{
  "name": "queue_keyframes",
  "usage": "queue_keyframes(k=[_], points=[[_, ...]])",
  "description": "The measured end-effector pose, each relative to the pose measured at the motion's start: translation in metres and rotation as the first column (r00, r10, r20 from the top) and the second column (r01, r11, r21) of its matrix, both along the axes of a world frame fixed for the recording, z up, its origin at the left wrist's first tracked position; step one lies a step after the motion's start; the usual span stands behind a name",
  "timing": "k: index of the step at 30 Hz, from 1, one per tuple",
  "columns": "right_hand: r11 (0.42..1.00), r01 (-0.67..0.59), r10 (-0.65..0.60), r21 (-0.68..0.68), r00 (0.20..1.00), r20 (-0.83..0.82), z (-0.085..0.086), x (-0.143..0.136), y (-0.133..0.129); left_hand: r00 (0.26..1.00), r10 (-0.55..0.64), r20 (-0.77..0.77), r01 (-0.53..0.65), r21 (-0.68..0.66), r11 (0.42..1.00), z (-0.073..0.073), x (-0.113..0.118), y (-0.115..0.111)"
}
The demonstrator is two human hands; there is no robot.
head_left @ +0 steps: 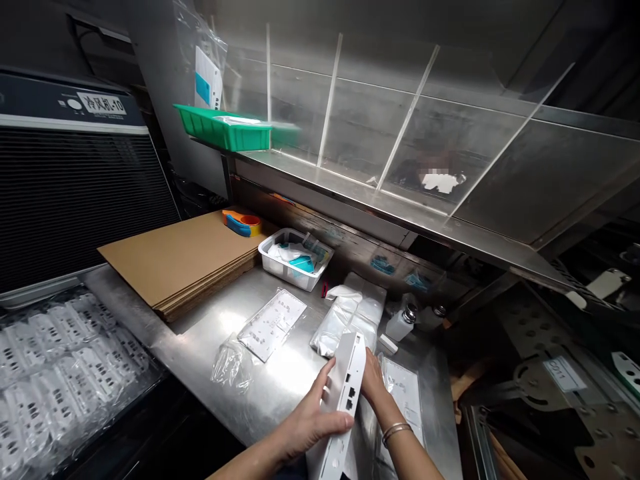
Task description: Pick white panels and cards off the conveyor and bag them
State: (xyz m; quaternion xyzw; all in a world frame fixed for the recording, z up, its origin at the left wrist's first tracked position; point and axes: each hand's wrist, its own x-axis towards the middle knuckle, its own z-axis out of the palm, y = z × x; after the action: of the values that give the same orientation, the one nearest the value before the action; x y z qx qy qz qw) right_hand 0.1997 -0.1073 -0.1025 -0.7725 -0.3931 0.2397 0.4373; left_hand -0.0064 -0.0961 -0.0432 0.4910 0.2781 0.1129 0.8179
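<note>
A white plastic housing with port cutouts along its narrow edge stands tilted upright at the bottom centre. My left hand is closed on it from the left, the thumb on the cutout edge. My right hand, with bangles at the wrist, is at its far right side; the housing hides those fingers. Beyond the housing lies a stack of clear plastic bags. A flat white panel in clear film lies to the left, and another wrapped panel lies right of my right hand.
Cardboard sheets carry a tape dispenser at the back left. A white bin, bottles and crumpled film are on the metal table. A shelf with a green tray overhangs the back. Bagged parts fill the lower left.
</note>
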Motion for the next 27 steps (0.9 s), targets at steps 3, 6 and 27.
queue_keyframes(k=[3,6,27], points=[[1.000,0.027,-0.025,0.010,0.995,-0.095,0.010,0.003,-0.004,0.997,0.031,0.067,-0.030,-0.027,0.999,0.001,-0.001,0.000],[0.997,0.055,-0.044,0.045,0.974,-0.222,0.039,0.001,-0.016,0.993,0.030,0.117,-0.021,-0.080,0.997,0.002,0.001,0.000],[0.992,-0.128,0.128,-0.003,0.992,0.005,0.056,0.003,-0.031,0.997,-0.051,0.056,0.057,-0.107,0.993,-0.014,-0.012,-0.001]])
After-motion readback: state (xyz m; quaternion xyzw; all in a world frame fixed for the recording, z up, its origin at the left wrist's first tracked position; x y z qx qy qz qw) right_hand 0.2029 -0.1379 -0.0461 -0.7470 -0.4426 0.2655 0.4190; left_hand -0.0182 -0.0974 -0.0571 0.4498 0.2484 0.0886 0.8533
